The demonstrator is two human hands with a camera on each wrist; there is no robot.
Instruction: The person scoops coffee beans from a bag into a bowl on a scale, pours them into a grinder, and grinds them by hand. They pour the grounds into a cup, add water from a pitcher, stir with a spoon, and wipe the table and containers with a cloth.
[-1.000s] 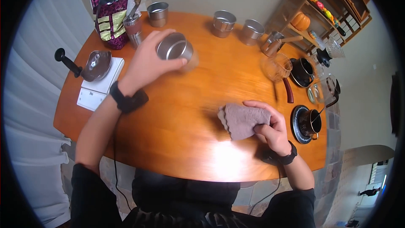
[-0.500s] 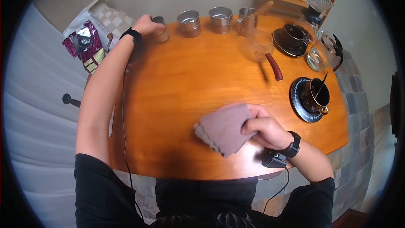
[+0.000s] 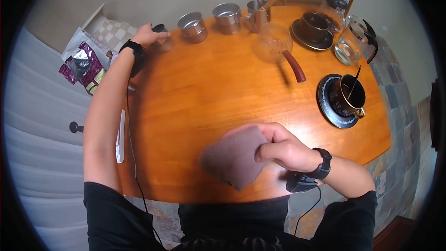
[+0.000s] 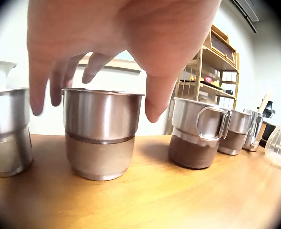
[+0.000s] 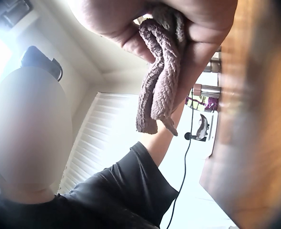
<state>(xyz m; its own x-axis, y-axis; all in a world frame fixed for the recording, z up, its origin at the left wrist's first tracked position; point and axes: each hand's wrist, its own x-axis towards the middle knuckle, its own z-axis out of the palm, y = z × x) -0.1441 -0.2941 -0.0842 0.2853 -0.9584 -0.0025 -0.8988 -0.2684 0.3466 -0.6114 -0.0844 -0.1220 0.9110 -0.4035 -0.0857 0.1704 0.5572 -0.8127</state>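
In the left wrist view, a stainless-steel cup point(image 4: 100, 119) stands upright on the table. My left hand point(image 3: 147, 36) is over it at the far left, fingers and thumb spread around its rim with gaps showing at the sides. A second metal cup point(image 4: 8, 138) stands left of it, and a metal cup with folded handles point(image 4: 195, 131) stands to its right. Near the table's front, my right hand point(image 3: 289, 152) pinches a folded mauve-grey cloth point(image 3: 237, 155) between thumb and fingers. The cloth's thick folded layers show in the right wrist view.
Another metal cup point(image 3: 227, 18) and a metal mug point(image 3: 257, 17) continue the back row. A glass pot with a red-brown handle point(image 3: 294, 66), a glass server point(image 3: 347, 51) and black cups on saucers point(image 3: 328, 107) stand right. A coffee bag point(image 3: 85, 67) and white scale point(image 3: 121, 139) are left.
My left hand has carried the metal cup to the back left, where it now stands on the table, and the fingers have spread. My right hand has moved left with the cloth.
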